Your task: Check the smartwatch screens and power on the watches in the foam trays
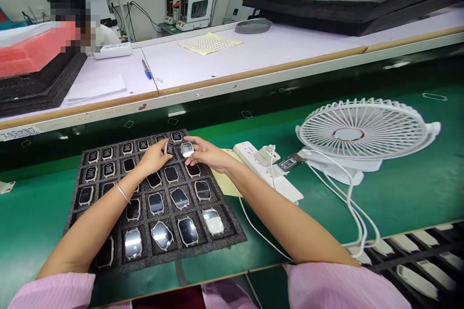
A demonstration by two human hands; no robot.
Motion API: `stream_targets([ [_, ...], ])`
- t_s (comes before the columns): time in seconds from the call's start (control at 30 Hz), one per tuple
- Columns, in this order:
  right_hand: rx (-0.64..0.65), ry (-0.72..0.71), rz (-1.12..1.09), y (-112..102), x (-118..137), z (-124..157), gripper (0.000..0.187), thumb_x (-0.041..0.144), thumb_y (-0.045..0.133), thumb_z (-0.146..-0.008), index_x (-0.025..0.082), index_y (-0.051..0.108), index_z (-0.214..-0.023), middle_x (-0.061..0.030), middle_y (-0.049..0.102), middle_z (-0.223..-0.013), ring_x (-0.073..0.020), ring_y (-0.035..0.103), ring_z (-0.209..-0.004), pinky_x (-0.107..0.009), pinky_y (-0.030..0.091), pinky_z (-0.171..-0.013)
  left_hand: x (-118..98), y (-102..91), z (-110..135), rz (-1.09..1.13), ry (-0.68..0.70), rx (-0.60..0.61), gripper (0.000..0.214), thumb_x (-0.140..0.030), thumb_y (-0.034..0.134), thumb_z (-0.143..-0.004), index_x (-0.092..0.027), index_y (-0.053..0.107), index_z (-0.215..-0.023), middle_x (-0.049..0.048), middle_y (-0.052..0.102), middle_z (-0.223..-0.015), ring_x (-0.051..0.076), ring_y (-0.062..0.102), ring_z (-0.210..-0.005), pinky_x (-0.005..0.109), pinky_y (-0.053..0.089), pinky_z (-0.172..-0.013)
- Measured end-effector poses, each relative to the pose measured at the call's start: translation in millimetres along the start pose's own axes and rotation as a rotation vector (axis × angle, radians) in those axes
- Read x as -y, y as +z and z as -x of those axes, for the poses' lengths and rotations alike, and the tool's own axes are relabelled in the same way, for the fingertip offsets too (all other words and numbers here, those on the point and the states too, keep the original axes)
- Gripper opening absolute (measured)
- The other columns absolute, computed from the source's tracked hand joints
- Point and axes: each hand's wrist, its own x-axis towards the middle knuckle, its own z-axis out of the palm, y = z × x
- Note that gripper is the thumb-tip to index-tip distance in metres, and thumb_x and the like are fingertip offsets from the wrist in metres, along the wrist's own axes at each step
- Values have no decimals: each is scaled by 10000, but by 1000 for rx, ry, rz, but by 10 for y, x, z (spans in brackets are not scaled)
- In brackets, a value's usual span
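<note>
A black foam tray (pixel 232 236) lies on the green belt, its pockets filled with several smartwatch bodies (pixel 161 234). My left hand (pixel 155 156) reaches over the tray's far rows and pinches one dark-faced watch body (pixel 169 148). My right hand (pixel 203 152) is beside it, fingers closed on a silver watch body (pixel 187 149), held just above the tray's far right pockets. A thin bangle (pixel 122 192) sits on my left wrist.
A white power strip (pixel 250 154) with plugged cables and a white desk fan (pixel 358 130) lie to the right. A second black tray (pixel 416 265) shows at bottom right. Beyond the belt, a white bench holds a pen (pixel 146 69), papers and stacked trays (pixel 348 0); another person sits far left.
</note>
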Motion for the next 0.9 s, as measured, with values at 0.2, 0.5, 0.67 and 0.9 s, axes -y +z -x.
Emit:
stream_targets([
  [0.2,72,-174,498,-113,-104,-163,537,79,622,-826,158,487,-1340,-44,637,-976,-153,659,-700,-324,576,-690,-18,-54,34,-402,112,40,491,-221,709,-816,-76,639,-1280,187,619,-1165,376,511,-1185,538,377,-1088],
  [0.5,51,-195,1063,-123,73,-325,664,101,737,-795,129,553,-1432,-129,464,-1193,-303,581,-1167,-440,457,-1087,324,-950,908,-654,117,-16,484,-504,539,-918,-201,666,-1273,125,624,-1127,326,535,-1076,473,416,-1026],
  [0.67,103,-320,1175,379,71,-183,523,141,663,-892,99,566,-1405,-159,461,-1238,-324,571,-1194,-469,409,-1129,888,-1408,1682,-741,-227,-193,385,-500,450,-899,-205,698,-908,123,661,-898,334,608,-910,466,466,-899],
  [0.9,496,-431,1195,1724,-57,-173,289,248,620,-979,120,660,-1235,-147,515,-1202,-262,649,-954,-437,527,-928,1160,-1123,1903,-760,-456,-205,534,-527,471,-889,-91,635,-1150,212,626,-1077,393,609,-1052,465,471,-942],
])
